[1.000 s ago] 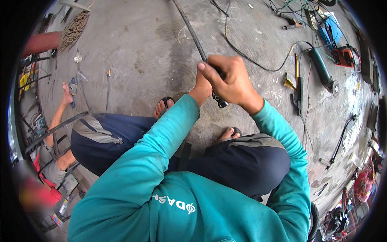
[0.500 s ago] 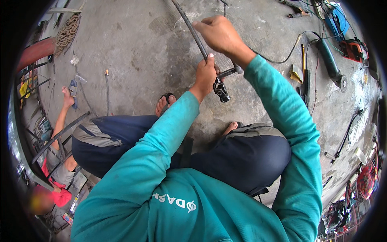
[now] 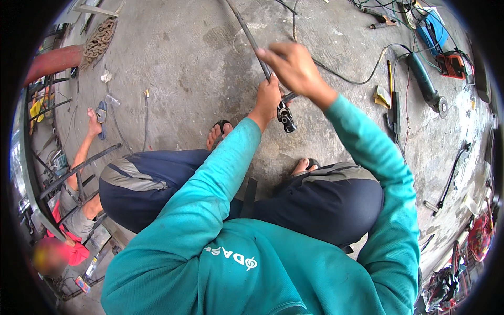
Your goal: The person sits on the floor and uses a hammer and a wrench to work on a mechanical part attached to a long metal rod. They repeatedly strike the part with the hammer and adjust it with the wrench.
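My left hand [image 3: 266, 100] is closed around a long dark metal rod [image 3: 244, 26] that slants up and to the left. Below that fist, a shiny universal joint [image 3: 286, 118] hangs at the rod's lower end. A short dark bar [image 3: 289, 96] sticks out sideways just right of my left hand, partly covered by my right wrist. My right hand [image 3: 299, 71] hovers over the rod, its fingertips overlapping it in view. Motion smears its fingers, so whether they touch or hold anything does not show.
An angle grinder [image 3: 425, 84] lies at the right, with its cord crossing the floor. Nearby are a yellow-and-black tool [image 3: 391, 94], a red-and-black machine [image 3: 454, 64] and a long dark shaft [image 3: 452, 178]. Left are a rusty chain [image 3: 100, 39], a metal frame [image 3: 79, 170] and another person [image 3: 79, 210].
My right hand has moved down and slightly right, closer to my left hand, and is more blurred. My left hand keeps its hold on the rod. The whole view has shifted slightly.
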`<move>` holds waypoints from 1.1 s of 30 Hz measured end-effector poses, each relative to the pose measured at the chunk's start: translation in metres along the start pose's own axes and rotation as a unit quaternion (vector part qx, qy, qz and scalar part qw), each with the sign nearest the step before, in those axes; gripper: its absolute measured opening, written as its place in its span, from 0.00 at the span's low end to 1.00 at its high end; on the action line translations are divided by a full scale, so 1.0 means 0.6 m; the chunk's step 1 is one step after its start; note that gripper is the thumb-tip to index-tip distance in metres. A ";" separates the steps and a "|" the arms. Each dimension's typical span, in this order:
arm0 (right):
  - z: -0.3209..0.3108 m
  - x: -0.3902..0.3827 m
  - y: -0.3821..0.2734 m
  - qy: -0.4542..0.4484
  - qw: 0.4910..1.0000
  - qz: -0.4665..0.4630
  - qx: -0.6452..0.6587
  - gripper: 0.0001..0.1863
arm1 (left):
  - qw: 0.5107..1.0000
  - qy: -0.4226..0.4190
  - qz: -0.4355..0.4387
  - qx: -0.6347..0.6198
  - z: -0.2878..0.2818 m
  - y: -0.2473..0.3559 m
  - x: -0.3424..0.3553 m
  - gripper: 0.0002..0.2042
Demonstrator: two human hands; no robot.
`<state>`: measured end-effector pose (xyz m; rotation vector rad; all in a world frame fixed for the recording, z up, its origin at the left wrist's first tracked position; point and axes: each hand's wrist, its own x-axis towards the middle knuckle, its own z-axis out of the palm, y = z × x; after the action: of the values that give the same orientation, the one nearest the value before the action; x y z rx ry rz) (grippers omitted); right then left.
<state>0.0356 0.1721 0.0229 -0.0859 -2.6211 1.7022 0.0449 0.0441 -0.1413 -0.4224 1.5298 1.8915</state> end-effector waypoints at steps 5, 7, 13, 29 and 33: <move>-0.046 -0.163 0.013 -0.025 0.962 -0.272 0.031 0.14 | 0.998 0.050 -0.029 0.029 0.035 0.040 -0.024 0.20; -0.051 -0.166 0.013 -0.031 0.962 -0.271 0.018 0.14 | 0.998 0.039 -0.044 -0.003 0.037 0.035 -0.016 0.20; -0.014 -0.103 -0.029 0.064 0.994 -0.074 0.041 0.14 | 0.996 -0.024 -0.035 -0.080 0.016 0.002 0.013 0.22; -0.013 0.064 0.087 0.125 0.989 0.073 -0.038 0.17 | 0.998 0.035 -0.042 0.022 0.047 0.033 -0.023 0.21; -0.010 0.119 0.143 0.019 0.976 0.079 -0.204 0.14 | 0.997 0.033 -0.051 0.043 0.049 0.027 -0.019 0.19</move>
<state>-0.0319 0.2162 -0.0541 -0.3335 -2.9592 1.1496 0.0472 0.0675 -0.1146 -0.5177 1.5958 1.7423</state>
